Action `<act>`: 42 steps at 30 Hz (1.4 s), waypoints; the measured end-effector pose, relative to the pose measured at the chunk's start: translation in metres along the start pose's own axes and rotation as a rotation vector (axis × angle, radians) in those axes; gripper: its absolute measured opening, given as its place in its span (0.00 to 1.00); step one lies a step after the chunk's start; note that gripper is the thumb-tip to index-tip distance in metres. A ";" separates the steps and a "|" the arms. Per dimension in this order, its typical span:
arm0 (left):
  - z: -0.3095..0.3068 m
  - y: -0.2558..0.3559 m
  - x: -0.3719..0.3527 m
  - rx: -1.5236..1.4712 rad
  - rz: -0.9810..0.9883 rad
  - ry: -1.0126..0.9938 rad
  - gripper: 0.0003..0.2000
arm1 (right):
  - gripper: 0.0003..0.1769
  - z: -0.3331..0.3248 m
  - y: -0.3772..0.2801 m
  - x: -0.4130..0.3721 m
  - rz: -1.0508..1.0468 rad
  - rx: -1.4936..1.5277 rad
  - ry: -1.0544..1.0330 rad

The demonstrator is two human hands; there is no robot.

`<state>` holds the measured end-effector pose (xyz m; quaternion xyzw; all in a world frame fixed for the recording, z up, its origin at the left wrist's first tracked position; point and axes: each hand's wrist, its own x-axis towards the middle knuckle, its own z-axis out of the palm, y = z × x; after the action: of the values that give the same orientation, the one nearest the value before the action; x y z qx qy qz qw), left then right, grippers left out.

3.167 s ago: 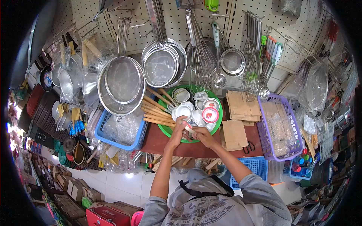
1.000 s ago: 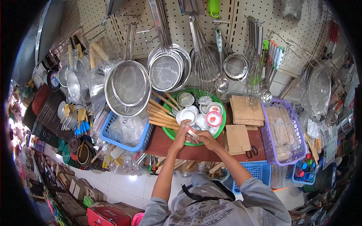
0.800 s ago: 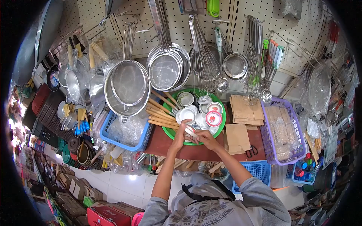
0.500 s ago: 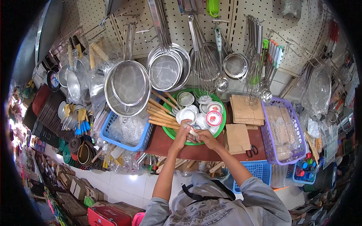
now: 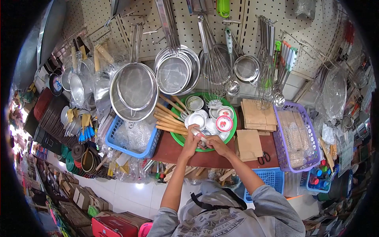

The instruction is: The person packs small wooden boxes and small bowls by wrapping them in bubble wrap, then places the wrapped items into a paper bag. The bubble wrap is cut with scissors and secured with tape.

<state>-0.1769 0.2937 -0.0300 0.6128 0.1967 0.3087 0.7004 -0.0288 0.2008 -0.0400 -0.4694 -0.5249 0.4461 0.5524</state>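
My left hand (image 5: 191, 141) and my right hand (image 5: 216, 143) meet over the front rim of a green round tray (image 5: 176, 138) on a red-brown counter. Together they hold a small white dish with red print (image 5: 198, 135), tilted between the fingers. The tray carries several small white bowls and saucers (image 5: 196, 119), a red-patterned saucer (image 5: 224, 124) and wooden-handled utensils (image 5: 167, 118) jutting left. Part of the held dish is hidden by my fingers.
Steel strainers (image 5: 134, 91), whisks (image 5: 213, 63) and ladles hang on a pegboard wall behind. A blue basket (image 5: 112, 144) stands left, a purple basket (image 5: 281, 150) right. Brown paper bags (image 5: 249, 143) and scissors (image 5: 263, 159) lie beside the tray. Stacked pans fill the far left.
My hands stay together at the tray's front rim, turning the small dish slightly; the left hand has shifted a little up and over it. The view rose slightly since the earliest frame.
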 end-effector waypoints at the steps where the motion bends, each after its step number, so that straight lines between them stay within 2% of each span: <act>1: 0.000 -0.001 0.001 -0.002 -0.005 0.004 0.21 | 0.14 0.001 -0.004 0.000 -0.023 0.009 -0.003; 7: -0.002 -0.007 0.002 0.044 0.018 0.030 0.20 | 0.17 0.002 -0.011 -0.002 0.095 0.048 -0.007; 16: -0.001 -0.003 0.000 0.051 -0.012 0.023 0.18 | 0.16 -0.002 -0.019 -0.001 0.028 0.041 -0.109; 19: -0.003 -0.008 0.002 0.075 0.019 0.022 0.18 | 0.15 0.002 -0.030 -0.004 0.113 0.089 -0.074; 22: -0.003 -0.008 0.002 0.014 0.011 0.013 0.19 | 0.15 0.001 -0.019 -0.004 0.084 0.013 -0.072; 25: -0.001 -0.004 0.000 0.076 0.068 0.017 0.20 | 0.15 0.002 -0.023 -0.006 0.128 0.124 -0.046; 28: 0.001 -0.004 0.000 0.101 0.075 0.018 0.19 | 0.14 0.002 -0.008 -0.003 0.017 -0.017 -0.012; 34: 0.002 -0.002 0.001 0.145 0.083 0.032 0.17 | 0.15 0.003 -0.011 -0.004 0.034 0.010 0.006; 42: 0.002 -0.005 0.000 0.048 0.024 0.034 0.17 | 0.12 0.002 -0.004 -0.004 0.034 0.037 0.009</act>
<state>-0.1746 0.2920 -0.0343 0.6266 0.2086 0.3225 0.6781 -0.0306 0.1968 -0.0364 -0.4699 -0.5059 0.4629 0.5559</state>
